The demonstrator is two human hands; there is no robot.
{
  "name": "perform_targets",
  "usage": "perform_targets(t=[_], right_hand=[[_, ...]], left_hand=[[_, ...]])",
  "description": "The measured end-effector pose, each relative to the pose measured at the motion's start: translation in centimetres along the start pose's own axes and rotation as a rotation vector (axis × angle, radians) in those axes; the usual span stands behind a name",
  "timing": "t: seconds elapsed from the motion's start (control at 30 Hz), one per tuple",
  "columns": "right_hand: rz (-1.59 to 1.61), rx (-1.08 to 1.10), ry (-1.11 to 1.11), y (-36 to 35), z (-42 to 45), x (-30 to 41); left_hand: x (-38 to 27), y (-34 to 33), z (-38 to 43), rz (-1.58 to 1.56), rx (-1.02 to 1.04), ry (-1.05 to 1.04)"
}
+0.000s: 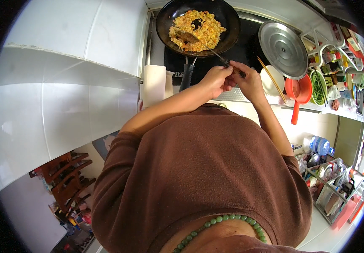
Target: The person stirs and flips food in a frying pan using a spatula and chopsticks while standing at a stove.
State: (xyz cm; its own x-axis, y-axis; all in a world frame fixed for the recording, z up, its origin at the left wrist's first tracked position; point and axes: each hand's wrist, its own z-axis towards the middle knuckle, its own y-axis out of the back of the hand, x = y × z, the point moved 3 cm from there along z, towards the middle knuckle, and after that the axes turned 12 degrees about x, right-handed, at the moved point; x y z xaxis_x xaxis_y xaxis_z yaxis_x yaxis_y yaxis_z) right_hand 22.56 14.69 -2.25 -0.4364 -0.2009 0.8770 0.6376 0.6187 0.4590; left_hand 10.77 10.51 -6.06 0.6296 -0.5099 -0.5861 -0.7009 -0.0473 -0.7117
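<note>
A black wok on the stove holds loose fried rice with yellow and orange bits, spread in a ring. The head of a metal spatula lies in the rice, and its handle slants down to my hands. My right hand has its fingers closed on the dark end of that handle. Close beside it, my left hand is at the same handle, its thumb near the right fingers; whether it grips the handle cannot be told. The wok's black handle points toward me, left of my hands.
Right of the wok lies a round metal lid. Near it are wooden chopsticks across a white bowl, a red ladle-like scoop and a bowl of green shreds. A paper towel roll stands left by the tiled wall.
</note>
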Motion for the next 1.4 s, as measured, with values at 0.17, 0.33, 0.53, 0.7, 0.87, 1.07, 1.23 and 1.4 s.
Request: perform_targets(t=[0.17,0.33,0.53,0.7,0.87,1.07,1.23,1.4], right_hand=[[-0.109,-0.169,0.099,0.8,1.1,-1.1],[-0.092,-0.226,0.087,2.3,1.2,-0.5],[-0.162,-0.239,0.05,2.3,1.7,-1.0],[-0.135,-0.164,0.055,1.7,0.4,-0.7],[0.029,-0.039,0.043,1.3,-2.0,1.0],[0.114,0.087,-0.002,2.1,-3.6,2.7],[-0.135,-0.018,-0.002,2.8,-3.4,2.1],[-0.256,-0.168,0.038,3.9,-2.6,1.5]], left_hand=[[-0.7,-0.3,2.8,0.031,0.01,-0.013],[-1.4,-1.1,4.7,0.081,0.045,-0.047],[-1.0,-0.9,5.9,0.114,0.013,-0.035],[-0.2,-0.8,3.3,0.081,0.033,0.042],[0.0,-1.4,-0.3,0.072,0.077,0.065],[0.5,-2.2,-2.1,0.037,0.171,0.112],[0.9,-3.0,0.3,0.025,0.115,0.091],[0.2,-3.6,3.1,0.103,0.134,0.062]])
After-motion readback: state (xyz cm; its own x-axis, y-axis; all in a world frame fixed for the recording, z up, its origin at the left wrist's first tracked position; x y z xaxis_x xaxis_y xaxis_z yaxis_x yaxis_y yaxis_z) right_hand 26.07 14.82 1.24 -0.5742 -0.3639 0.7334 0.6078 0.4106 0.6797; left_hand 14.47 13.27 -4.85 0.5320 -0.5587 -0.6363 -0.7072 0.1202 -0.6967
